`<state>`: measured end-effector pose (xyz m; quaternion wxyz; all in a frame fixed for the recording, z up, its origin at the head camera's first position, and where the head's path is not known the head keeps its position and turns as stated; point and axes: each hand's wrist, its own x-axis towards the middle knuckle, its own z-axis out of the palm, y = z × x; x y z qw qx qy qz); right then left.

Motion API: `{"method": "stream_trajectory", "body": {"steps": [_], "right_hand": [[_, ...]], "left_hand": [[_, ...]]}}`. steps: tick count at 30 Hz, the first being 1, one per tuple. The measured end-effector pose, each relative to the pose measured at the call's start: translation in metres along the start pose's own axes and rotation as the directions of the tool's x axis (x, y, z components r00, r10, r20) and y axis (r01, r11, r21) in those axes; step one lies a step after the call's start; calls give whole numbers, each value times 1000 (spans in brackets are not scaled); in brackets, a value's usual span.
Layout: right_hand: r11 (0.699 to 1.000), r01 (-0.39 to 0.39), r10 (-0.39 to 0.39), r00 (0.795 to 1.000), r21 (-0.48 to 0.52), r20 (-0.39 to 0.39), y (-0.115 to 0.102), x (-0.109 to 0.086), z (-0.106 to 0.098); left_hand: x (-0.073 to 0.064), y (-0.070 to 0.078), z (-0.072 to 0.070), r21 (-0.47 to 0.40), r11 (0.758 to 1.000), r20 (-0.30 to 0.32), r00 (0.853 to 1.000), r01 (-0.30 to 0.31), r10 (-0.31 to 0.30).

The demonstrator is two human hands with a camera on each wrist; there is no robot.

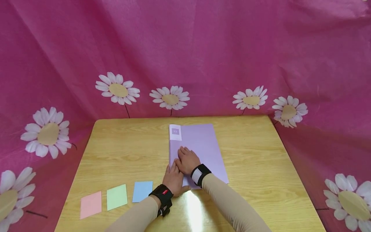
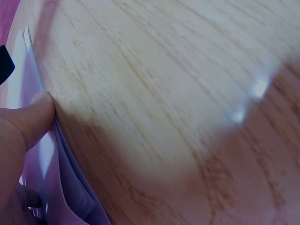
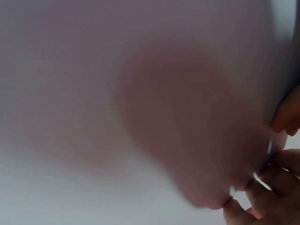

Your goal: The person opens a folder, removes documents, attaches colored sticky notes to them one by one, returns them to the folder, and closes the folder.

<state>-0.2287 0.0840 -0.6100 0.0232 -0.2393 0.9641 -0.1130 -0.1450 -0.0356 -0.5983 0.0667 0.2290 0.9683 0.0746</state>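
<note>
A closed purple folder [image 1: 203, 145] with a white label on its spine side lies flat at the middle of the table. My left hand [image 1: 174, 181] rests on its lower left corner, fingers pointing up along the spine. In the left wrist view, the left thumb [image 2: 40, 115] touches the folder's edge [image 2: 63, 173], where layered sheets show slightly apart. Just above, my right hand [image 1: 188, 161] presses on the cover near the spine, its thumb close to the left fingers. Right fingertips [image 3: 233, 211] touch the glossy cover [image 3: 70, 93] in the right wrist view.
Pink [image 1: 91, 205], green [image 1: 117, 197] and blue [image 1: 142, 191] paper squares lie in a row on the wooden table [image 1: 249, 154], left of the folder. A magenta curtain [image 1: 203, 58] with daisies surrounds the table's back and sides.
</note>
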Motion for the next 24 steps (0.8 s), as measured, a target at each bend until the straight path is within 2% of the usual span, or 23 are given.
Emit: {"method": "stream_trajectory", "body": {"steps": [7,13,18,21,24], "right_hand": [[996,24,-27,999,89,35,2,8,-23],[994,6,-5,1000,106,-16,8,8,-33],[990,84,-77,995,113,-66,10,3,-42],[984,145,-133,985,106,-114,15,4,-58],[981,174,-160,976,85,-149,26,11,-83]], "left_hand": [[4,-5,-11,-22,1000,-11,1000,-1,1],[11,-11,-17,-92,996,-29,1000,-11,8],[12,-18,-22,-129,991,-93,995,-35,24],[17,-27,-33,-143,987,-161,986,-69,46],[26,-44,-56,-158,986,-205,978,-59,26]]}}
